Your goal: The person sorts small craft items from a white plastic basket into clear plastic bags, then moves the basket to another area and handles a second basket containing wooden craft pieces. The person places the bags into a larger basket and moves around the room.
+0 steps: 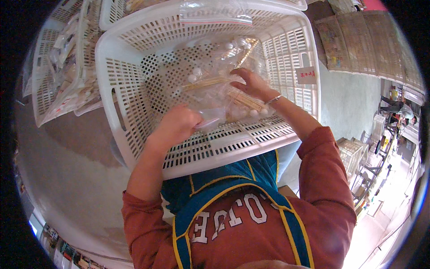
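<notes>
A white slatted plastic basket (208, 153) stands before me with several clear plastic bags in its bottom. Thin wooden sticks (205, 82) and small white balls (254, 113) show through the bags. At the near left, my left hand (180, 122) grips the edge of a clear zip bag (215, 116); the fingertips are partly hidden. My right hand (251, 83) reaches over the bags from the right, fingers spread and curved down, at a bundle of sticks (247, 99). Whether its fingertips pinch any plastic cannot be made out.
Another zip bag (216, 13) hangs over the far rim. A paper label (306, 75) with handwriting is on the right wall. More baskets (57, 67) with bagged pieces stand at left. Stacked baskets (366, 40) are at upper right. A person (399, 108) sits far off at right.
</notes>
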A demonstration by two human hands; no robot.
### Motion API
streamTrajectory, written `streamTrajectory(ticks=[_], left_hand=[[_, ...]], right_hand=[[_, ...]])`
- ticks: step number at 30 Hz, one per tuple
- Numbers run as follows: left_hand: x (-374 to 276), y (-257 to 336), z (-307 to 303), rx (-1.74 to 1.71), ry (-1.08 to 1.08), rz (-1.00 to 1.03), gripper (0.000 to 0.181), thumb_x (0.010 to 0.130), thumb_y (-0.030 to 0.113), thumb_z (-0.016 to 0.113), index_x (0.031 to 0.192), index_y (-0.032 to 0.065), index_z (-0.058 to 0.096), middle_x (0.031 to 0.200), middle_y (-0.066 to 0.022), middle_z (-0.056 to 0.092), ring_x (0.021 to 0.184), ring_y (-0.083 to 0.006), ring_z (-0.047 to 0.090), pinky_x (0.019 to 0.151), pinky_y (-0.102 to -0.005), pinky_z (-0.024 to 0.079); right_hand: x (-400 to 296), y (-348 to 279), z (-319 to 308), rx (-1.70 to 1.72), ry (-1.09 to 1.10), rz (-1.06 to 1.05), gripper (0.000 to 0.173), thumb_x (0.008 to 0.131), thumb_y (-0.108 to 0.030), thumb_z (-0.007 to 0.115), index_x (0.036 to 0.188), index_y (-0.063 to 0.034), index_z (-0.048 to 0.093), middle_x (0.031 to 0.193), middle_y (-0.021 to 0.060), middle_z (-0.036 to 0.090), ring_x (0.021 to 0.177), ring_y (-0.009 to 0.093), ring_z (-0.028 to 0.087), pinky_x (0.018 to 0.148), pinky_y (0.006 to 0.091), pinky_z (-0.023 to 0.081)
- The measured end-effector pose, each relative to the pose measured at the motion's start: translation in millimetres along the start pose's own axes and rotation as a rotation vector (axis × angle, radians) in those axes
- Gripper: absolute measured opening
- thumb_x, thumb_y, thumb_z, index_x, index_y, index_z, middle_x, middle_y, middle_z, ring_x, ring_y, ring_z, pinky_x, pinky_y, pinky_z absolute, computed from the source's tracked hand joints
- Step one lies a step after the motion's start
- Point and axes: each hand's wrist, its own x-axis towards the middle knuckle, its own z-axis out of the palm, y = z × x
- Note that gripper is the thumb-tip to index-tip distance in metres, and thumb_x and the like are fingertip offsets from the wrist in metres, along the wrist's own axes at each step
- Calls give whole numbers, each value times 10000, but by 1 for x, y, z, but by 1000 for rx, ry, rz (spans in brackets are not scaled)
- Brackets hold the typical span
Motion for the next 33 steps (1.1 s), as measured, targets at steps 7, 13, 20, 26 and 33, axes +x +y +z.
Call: streamTrajectory(ticks=[7, 13, 20, 26, 33], left_hand=[[-12, -17, -40, 0, 254, -483, 169, 745, 175, 626, 846, 42, 652, 827, -193, 636, 794, -398, 615, 699, -500, 475], [-11, -15, -53, 113, 318, -660, 172, 728, 193, 628, 810, 43, 626, 807, -194, 613, 762, -416, 587, 678, -519, 446], [-8, -13, -53, 95, 302, -680, 170, 751, 190, 619, 827, 39, 633, 801, -197, 621, 772, -423, 593, 682, -513, 454], [-8, -13, -54, 120, 312, -663, 176, 767, 189, 633, 807, 19, 610, 791, -204, 617, 759, -417, 599, 682, -507, 456], [-10, -13, -54, 105, 333, -641, 171, 767, 174, 635, 831, 17, 619, 804, -205, 626, 779, -420, 604, 693, -509, 459]], right_hand=[[16, 91, 20, -632, -161, 227, 365, 882, -230, 665, 1203, -85, 568, 1186, 214, 628, 1103, 385, 613, 930, 456, 495], [20, 71, 16, -264, 46, 194, 345, 870, -194, 668, 1180, -75, 572, 1168, 226, 624, 1074, 373, 619, 907, 468, 496], [17, 93, 35, -367, 86, 321, 339, 855, -191, 667, 1151, -36, 607, 1207, 217, 626, 1046, 396, 628, 876, 463, 516], [15, 100, 10, -47, 190, 225, 171, 849, -105, 601, 994, -40, 664, 1066, 169, 684, 907, 360, 673, 798, 431, 555], [11, 48, -39, 1087, 570, 435, 80, 896, -49, 569, 838, -44, 513, 790, 102, 596, 705, 168, 606, 585, 320, 513]])
